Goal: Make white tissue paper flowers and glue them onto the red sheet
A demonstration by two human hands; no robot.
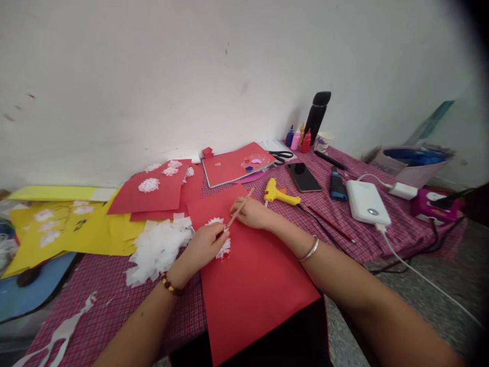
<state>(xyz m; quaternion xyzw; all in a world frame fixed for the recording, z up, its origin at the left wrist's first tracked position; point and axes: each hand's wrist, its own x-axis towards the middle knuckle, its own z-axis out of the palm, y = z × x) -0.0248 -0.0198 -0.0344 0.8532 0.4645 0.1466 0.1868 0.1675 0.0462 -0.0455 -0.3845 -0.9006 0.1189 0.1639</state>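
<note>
A large red paper sheet lies in front of me on the checked tablecloth. On it sits a white tissue flower. My left hand rests on that flower, fingers curled and pressing it down. My right hand is closed around a thin wooden stick, whose lower tip points at the flower beside my left fingers. A pile of white tissue lies just left of the red sheet.
More red sheets with white flowers and yellow paper lie left. A yellow glue gun, phone, power bank, paint palette, scissors, paint bottles and black flask stand right and behind.
</note>
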